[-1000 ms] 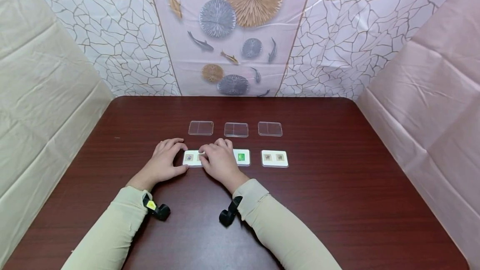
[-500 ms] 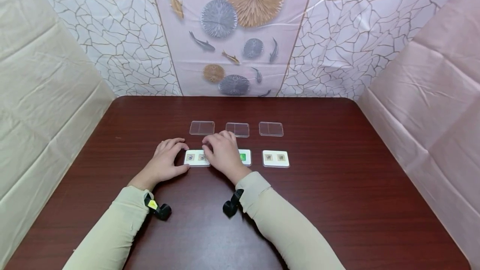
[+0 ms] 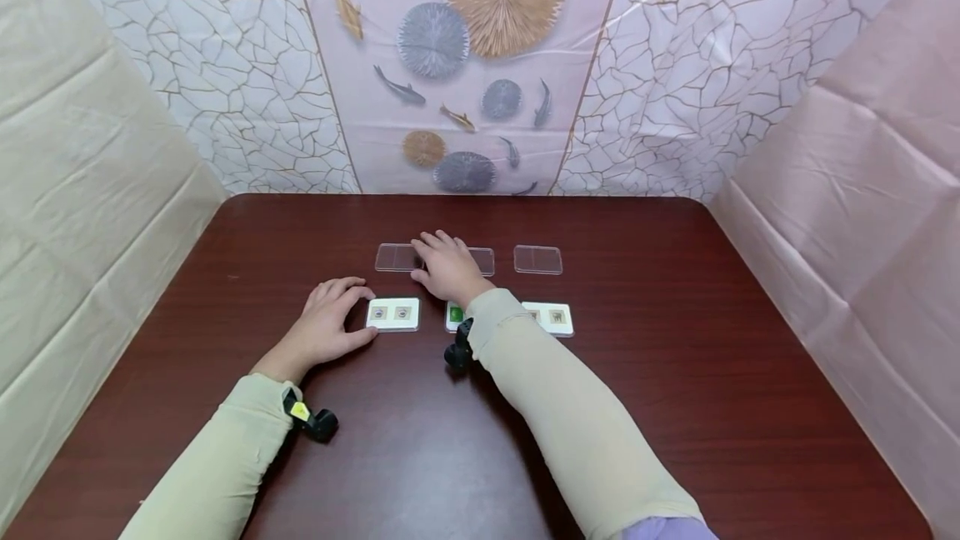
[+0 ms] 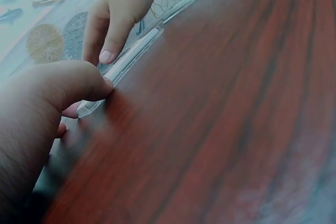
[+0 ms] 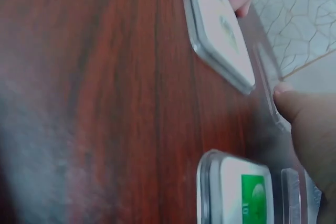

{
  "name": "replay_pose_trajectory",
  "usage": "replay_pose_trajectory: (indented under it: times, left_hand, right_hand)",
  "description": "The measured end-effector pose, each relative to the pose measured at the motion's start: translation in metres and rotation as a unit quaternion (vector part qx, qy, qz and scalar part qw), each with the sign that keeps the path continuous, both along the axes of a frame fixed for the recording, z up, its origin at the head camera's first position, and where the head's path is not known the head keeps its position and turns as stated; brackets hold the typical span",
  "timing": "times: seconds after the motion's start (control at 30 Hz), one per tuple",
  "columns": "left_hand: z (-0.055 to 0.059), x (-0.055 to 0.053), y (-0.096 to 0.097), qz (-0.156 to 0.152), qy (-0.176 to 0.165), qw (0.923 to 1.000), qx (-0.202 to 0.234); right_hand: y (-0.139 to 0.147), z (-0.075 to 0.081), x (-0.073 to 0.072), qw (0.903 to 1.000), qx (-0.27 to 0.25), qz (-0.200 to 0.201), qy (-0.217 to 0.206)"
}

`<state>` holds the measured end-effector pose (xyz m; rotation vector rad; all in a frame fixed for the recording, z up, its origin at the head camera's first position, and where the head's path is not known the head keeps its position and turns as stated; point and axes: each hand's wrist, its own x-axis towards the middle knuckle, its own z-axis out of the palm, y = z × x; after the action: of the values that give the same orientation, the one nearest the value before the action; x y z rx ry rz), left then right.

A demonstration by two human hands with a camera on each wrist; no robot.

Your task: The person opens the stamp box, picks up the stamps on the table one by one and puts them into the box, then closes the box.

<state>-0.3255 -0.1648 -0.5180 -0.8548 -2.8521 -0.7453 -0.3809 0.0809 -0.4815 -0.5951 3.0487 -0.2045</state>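
My left hand point(image 3: 322, 323) holds the left end of a flat, clear-edged case point(image 3: 393, 325), its thumb at the near edge and fingers on the far side. The case has a white face with two small square pictures. My right hand point(image 3: 448, 269) reaches over the left clear lid point(image 3: 392, 257) and the middle clear lid point(image 3: 483, 260), covering parts of both. Its fingers are fairly straight; in the right wrist view its thumb point(image 5: 289, 100) is beside the left lid's edge. Whether it touches a lid, I cannot tell.
A second white-faced case point(image 3: 453, 317) with a green picture lies partly under the right wrist. A third case point(image 3: 558, 319) is partly behind the right sleeve. Another clear lid point(image 3: 537, 260) lies at the back right of the dark wooden table point(image 3: 637, 273). Patterned cloth hangs behind.
My right hand has moved away from the cases to the clear lids at the back, uncovering the left case. The left hand has stayed at the left case's end.
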Motion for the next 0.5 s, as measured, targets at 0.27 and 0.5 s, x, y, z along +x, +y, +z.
replay_pose_trajectory:
  times: [0.27,0.5]
  left_hand:
    - [-0.002,0.000,-0.003,0.001,0.012,0.9999,0.001]
    - [-0.005,-0.002,-0.001,0.000,0.015,0.9999,0.003]
  right_hand:
    - [-0.009,-0.006,-0.009,0.9994,0.021,0.005,-0.025]
    - [-0.014,-0.009,-0.010,0.9986,0.050,0.001,0.020]
